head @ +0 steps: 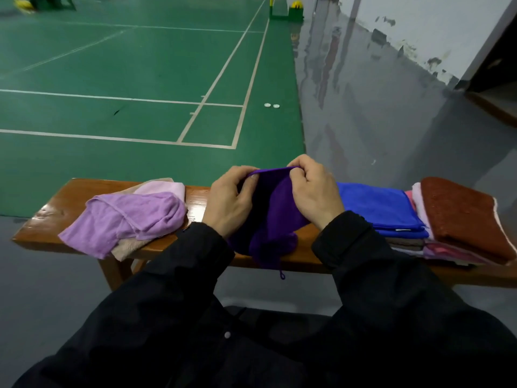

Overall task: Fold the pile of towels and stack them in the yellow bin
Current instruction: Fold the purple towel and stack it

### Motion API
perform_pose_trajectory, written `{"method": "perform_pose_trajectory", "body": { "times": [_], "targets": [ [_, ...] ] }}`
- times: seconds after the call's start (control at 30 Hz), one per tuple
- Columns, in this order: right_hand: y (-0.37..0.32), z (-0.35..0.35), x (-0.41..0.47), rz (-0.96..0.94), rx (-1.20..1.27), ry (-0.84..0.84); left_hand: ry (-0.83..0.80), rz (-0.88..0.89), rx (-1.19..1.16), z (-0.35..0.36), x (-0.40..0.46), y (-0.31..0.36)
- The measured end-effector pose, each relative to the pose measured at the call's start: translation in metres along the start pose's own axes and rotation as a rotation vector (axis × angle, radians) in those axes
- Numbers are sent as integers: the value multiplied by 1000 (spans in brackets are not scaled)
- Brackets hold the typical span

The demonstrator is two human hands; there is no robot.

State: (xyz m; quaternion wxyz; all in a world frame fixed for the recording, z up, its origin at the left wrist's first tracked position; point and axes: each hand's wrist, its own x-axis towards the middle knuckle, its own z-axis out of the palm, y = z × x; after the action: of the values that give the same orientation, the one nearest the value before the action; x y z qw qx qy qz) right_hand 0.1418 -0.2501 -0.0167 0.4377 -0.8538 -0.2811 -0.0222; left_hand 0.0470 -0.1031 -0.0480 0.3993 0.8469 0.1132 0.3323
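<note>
A dark purple towel (275,219) hangs over the middle of the wooden bench (65,203). My left hand (230,200) and my right hand (313,193) both pinch its top edge, held up close together. To the left lies a crumpled pile: a lilac towel (131,219) over a beige one (130,246) and a pale pink one (162,187). To the right sit folded towels: blue ones (383,211) stacked flat, a brown towel (464,217) on pink ones (447,252). No yellow bin is in view.
The bench stands on a grey floor (363,113) beside a green court with white lines (140,79). Two small white discs (272,105) lie on the court. A grey wall (419,21) runs along the right. My dark sleeves fill the foreground.
</note>
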Motion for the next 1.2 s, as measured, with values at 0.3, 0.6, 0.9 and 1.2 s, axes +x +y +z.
{"method": "perform_pose_trajectory", "body": {
  "times": [0.3,0.6,0.9,1.2],
  "targets": [
    [24,-14,44,-245,-140,-307,31,149,257,-26,70,-2],
    [40,-48,105,-252,-410,33,-78,186,527,-70,121,-46],
    [58,-40,50,-104,-16,1,128,270,417,-60,48,-52],
    [146,29,-65,-6,-592,-632,-548,55,420,-22,-109,-158]
  ]
}}
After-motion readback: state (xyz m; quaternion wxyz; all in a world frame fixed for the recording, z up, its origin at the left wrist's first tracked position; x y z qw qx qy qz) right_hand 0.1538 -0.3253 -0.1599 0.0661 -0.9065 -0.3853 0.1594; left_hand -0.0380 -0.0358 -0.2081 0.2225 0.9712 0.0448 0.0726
